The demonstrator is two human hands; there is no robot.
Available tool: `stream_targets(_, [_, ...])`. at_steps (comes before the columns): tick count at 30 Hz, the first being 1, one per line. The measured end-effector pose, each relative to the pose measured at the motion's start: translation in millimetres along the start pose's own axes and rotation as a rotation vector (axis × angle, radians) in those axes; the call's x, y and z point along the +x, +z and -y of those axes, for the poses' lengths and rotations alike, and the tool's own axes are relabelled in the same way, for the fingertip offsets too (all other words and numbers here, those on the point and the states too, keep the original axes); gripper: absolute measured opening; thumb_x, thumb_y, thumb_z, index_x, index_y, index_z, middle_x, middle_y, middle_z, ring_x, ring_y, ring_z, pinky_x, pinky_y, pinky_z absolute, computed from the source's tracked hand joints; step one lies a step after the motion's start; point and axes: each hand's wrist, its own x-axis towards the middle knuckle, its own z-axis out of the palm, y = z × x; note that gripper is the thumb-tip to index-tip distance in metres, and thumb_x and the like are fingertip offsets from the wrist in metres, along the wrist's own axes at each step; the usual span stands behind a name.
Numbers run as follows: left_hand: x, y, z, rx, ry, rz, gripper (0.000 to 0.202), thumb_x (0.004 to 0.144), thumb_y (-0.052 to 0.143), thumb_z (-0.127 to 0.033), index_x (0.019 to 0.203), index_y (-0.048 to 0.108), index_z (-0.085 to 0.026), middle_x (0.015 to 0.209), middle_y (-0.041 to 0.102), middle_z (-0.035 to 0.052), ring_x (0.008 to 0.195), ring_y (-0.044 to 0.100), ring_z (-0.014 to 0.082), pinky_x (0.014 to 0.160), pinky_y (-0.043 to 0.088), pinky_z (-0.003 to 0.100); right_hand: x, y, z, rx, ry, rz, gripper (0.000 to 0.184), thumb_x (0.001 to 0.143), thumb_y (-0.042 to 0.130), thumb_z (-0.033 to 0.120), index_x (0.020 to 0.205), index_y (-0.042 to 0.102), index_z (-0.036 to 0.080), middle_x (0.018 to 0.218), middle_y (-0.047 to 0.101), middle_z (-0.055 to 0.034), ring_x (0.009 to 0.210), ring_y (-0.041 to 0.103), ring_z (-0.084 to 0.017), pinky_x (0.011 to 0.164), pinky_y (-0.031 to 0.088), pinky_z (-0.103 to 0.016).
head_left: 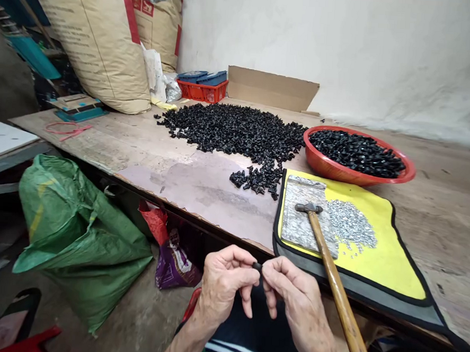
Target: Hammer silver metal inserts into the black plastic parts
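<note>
Left hand (222,281) and right hand (291,296) are raised at the surface's near edge, fingers curled, together pinching one small black plastic piece (257,266). Worn wooden surface (141,154) carries a heap of black plastic pieces (230,130), a round red plastic bowl (319,162) far right, and a yellow mat (374,248) under a wooden-handled hammer (332,272). Tan woven sacks (100,40) lean far left.

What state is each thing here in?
left hand: pinching a small black piece
right hand: pinching the same piece
hammer: lying across a stone slab
yellow mat: lying flat under the slab
silver bits: piled loosely on the mat
red basin: filled with black pieces
black heap: spread loose on the table
green woven sack: crumpled
paper sacks: bulging
</note>
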Motion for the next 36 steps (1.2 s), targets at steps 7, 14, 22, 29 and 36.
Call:
stream_targets(7, [-1.5,2.8,16.2,-0.032,-0.023,0.06,0.014,0.059,0.065,-0.016,0.072,0.061,-0.012,0.05,0.06,0.0002,0.027,0.045,0.0091,0.024,0.039,0.02,-6.1,-10.1,-1.9,-0.05,0.137,0.076,0.029,0.079,0.05,0.037,0.058,0.046,0.017,0.038,0.042,0.0071,0.031,0.031,-0.004,0.034,0.022,-0.018])
stream_targets(14, [-2.6,10.4,17.8,-0.021,-0.039,0.101,0.02,0.061,0.065,-0.02,0.079,0.061,-0.012,0.052,0.06,0.0003,0.028,0.045,0.0075,0.027,0.033,0.016,67.0,-105.1,100.9,-0.351,-0.066,-0.117,0.029,0.069,0.055,0.032,0.047,0.052,0.014,0.034,0.043,0.0029,0.03,0.037,-0.006,0.037,0.025,-0.024])
stream_targets(22, [0.5,13.2,11.5,0.105,-0.099,0.072,0.01,0.056,0.059,-0.015,0.065,0.057,-0.011,0.048,0.058,-0.0005,0.028,0.044,0.0068,0.028,0.031,0.015,107.9,-129.6,118.4,-0.781,-0.337,-0.427,0.036,0.076,0.047,0.047,0.061,0.06,0.018,0.052,0.058,-0.0068,0.041,0.047,-0.015,0.043,0.039,-0.032])
stream_targets(29, [45.5,13.0,-2.3,0.292,0.146,-0.087,0.01,0.063,0.059,-0.018,0.07,0.061,-0.012,0.043,0.049,-0.0055,0.033,0.047,0.0064,0.033,0.039,0.015,145.8,-53.7,65.8,-1.364,-0.339,-0.234,0.021,0.076,0.052,0.026,0.072,0.068,0.014,0.086,0.067,-0.0148,0.083,0.061,-0.024,0.071,0.041,-0.031])
stream_targets(36, [75.6,4.0,3.3,0.367,0.193,-0.167,0.015,0.066,0.059,-0.019,0.08,0.058,-0.014,0.056,0.055,-0.0049,0.037,0.056,0.0084,0.034,0.041,0.014,166.4,-39.2,54.9,-1.52,-0.386,-0.181,0.02,0.078,0.045,0.019,0.075,0.064,0.012,0.078,0.065,-0.0152,0.077,0.06,-0.023,0.066,0.037,-0.03])
